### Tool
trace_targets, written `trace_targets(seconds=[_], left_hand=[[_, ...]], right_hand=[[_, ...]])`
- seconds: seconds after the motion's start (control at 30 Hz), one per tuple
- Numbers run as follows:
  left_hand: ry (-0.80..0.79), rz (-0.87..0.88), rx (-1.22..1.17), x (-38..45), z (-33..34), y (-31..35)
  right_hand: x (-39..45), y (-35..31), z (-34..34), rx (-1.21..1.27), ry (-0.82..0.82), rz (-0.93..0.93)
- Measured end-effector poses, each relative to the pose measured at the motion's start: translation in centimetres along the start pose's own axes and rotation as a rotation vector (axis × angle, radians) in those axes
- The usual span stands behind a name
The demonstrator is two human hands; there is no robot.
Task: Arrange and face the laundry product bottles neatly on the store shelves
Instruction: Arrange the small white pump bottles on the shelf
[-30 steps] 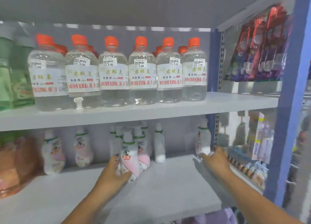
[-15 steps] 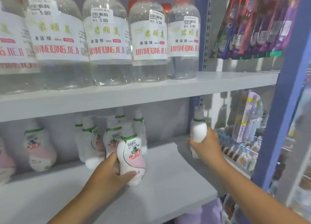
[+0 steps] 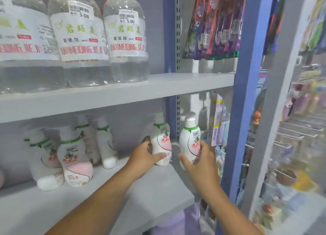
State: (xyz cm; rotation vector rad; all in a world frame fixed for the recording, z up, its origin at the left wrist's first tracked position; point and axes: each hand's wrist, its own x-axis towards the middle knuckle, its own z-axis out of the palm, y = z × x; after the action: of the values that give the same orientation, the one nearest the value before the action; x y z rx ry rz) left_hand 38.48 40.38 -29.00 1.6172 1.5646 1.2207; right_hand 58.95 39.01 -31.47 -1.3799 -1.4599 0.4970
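Note:
My left hand (image 3: 143, 157) grips a white-and-pink pump bottle (image 3: 161, 143) with a green neck band, standing near the right end of the lower grey shelf (image 3: 155, 187). Beside it, my right hand (image 3: 201, 161) grips a second bottle of the same kind (image 3: 190, 141), its label facing me. The two bottles are upright and a little apart. Several more of these bottles (image 3: 75, 159) cluster at the left of the same shelf, some turned away.
Large clear bottles with orange caps (image 3: 126, 39) line the upper shelf (image 3: 112, 93). A blue upright (image 3: 241, 111) bounds the shelf on the right. Hanging toothbrush packs (image 3: 215, 28) and small goods fill the racks beyond it.
My left hand has carried its bottle rightward from the cluster to the shelf's right end, next to the bottle in my right hand. The view has moved closer and to the right.

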Motion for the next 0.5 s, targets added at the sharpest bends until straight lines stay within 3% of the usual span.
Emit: trace_targets(seconds=[0.17,0.5], left_hand=[[-0.064,-0.015,-0.131,1.5,2.5,-0.3],[-0.127,0.032,-0.203,2.3,3.8,-1.0]], right_hand=[[0.8,0.5,-0.9,0.004,-0.106,-0.018],[0.3,0.7,0.0,-0.067,-0.041,-0.076]])
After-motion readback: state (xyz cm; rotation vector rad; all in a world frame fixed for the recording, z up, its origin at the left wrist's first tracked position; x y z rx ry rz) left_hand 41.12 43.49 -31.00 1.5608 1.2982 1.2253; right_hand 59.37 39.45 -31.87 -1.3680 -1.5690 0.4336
